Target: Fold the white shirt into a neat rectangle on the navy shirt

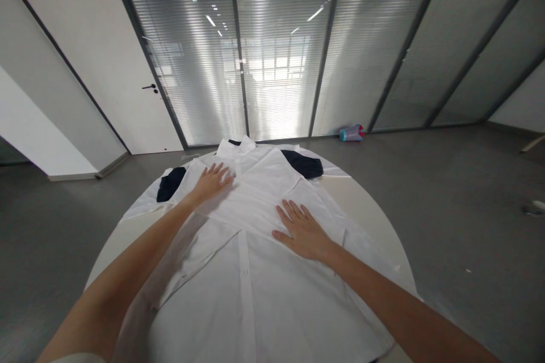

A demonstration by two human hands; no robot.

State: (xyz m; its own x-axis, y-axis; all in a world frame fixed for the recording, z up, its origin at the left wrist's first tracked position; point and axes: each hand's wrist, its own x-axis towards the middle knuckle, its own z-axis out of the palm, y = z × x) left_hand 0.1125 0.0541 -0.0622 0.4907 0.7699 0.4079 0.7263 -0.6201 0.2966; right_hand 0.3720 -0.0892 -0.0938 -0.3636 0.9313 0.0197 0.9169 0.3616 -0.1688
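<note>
A white button-up shirt (pixel 264 289) lies spread across a round white table, its collar (pixel 236 146) at the far edge. Dark navy fabric shows on both sides near the shoulders, one patch (pixel 171 184) at the left and another (pixel 303 164) at the right. My left hand (pixel 212 181) rests flat on the upper left of the shirt, fingers spread. Lower down and to the right, my right hand (pixel 303 231) lies palm down on the cloth with its fingers apart. Neither hand grips anything. A fold crosses the shirt's middle, above the button strip (pixel 245 272).
The curved rim of the table (pixel 383 221) shows at the right. Beyond it, a blue and red cylindrical object (pixel 351 133) lies on the grey floor (pixel 460 204) by the glass partition (pixel 281 57). A door with a black handle (pixel 150 88) stands at the left.
</note>
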